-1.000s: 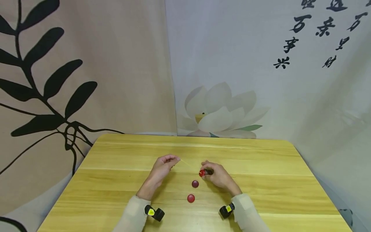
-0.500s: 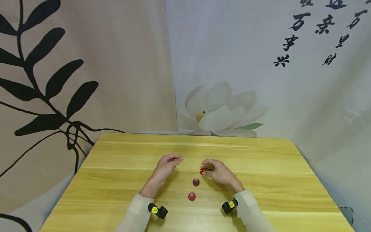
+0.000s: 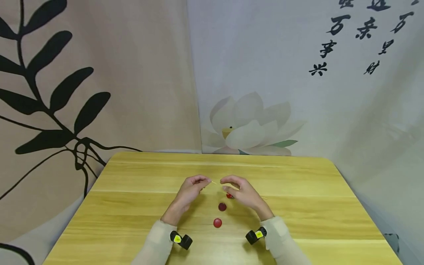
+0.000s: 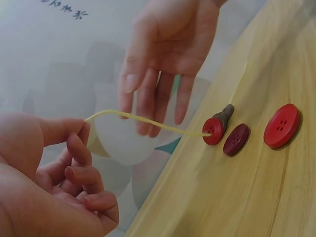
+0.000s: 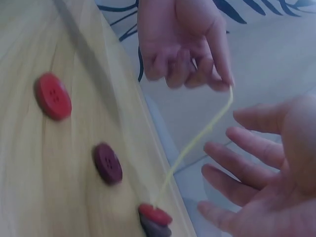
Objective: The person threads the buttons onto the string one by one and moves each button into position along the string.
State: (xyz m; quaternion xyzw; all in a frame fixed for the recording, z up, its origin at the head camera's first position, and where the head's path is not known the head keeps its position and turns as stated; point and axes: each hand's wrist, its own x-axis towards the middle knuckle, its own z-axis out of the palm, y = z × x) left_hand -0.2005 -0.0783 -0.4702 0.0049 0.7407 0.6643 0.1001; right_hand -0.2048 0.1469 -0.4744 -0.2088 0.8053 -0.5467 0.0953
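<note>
My left hand (image 3: 193,189) pinches one end of a yellow string (image 4: 148,120) between thumb and forefinger. From there the string runs to a hole in a small red button (image 4: 213,132) on the table. Against that button lies a dark grey-brown piece (image 4: 225,116), whose kind I cannot tell. Above them is my right hand (image 3: 243,191), its fingers spread loosely beside the string and holding nothing. In the head view this hand partly covers the button. Nearer the person lie a maroon button (image 3: 222,207) and a larger red button (image 3: 217,223), both with holes.
All of this is on a wooden table (image 3: 132,206). A short yellow string end (image 3: 264,198) shows on the wood right of my right hand. Behind the table's far edge hangs a pale printed cloth (image 3: 149,92).
My right hand has let go of the small red button and dark piece and moved up and left toward the string. The left hand keeps its pinch, slightly farther right.
</note>
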